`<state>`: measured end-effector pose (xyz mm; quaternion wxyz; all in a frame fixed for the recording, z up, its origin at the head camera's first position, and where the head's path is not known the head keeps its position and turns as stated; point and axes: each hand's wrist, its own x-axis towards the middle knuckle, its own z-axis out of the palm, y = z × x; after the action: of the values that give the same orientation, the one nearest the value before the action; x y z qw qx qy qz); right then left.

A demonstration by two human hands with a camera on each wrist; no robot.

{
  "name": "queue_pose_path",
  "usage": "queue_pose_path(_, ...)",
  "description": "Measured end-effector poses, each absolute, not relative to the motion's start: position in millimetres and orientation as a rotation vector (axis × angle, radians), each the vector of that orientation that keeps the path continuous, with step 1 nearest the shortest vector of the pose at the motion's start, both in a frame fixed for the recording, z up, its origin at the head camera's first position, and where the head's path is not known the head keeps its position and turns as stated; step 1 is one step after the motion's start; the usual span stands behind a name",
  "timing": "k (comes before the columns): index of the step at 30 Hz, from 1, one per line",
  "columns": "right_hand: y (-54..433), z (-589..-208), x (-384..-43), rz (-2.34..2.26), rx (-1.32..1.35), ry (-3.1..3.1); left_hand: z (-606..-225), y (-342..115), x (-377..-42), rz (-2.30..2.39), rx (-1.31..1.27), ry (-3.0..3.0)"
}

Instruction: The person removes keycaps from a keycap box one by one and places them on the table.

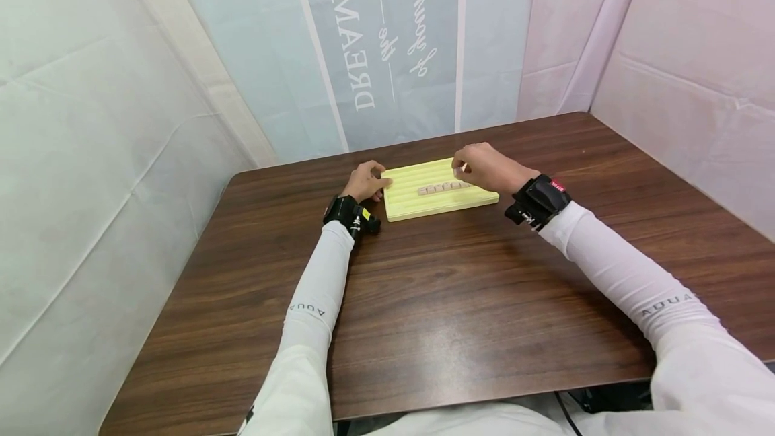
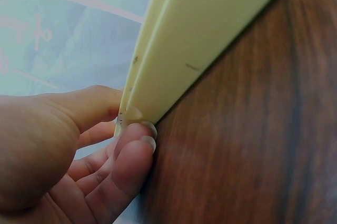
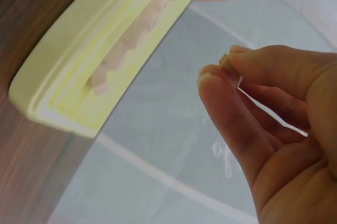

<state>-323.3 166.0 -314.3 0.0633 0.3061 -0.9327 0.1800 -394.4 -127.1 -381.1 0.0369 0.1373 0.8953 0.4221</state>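
A pale yellow ridged tray [image 1: 404, 202] lies on the brown table. Along one of its grooves runs a row of small wooden tiles [image 1: 437, 188], seen blurred in the right wrist view. At the tray's left end my left hand [image 1: 363, 182] grips the edge, thumb at the rim and fingers against the side. My right hand [image 1: 489, 165] is raised over the tray's right part. Between its thumb and index finger it pinches a small wooden tile [image 3: 230, 71], mostly covered by the fingertips.
The wooden table [image 1: 418, 301] extends around the tray. Behind it hangs a blue-grey sheet [image 1: 399, 46] with mirrored lettering, and pale sheets [image 1: 696, 86] hang at the sides. A dark cable [image 1: 566, 412] hangs by the near edge.
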Motion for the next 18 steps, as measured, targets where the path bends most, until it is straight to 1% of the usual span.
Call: queue_pose_path(18,117,-322,-315,0.51,1.149,-2.806,-381,-127,-394,1.276,0.417,2.761)
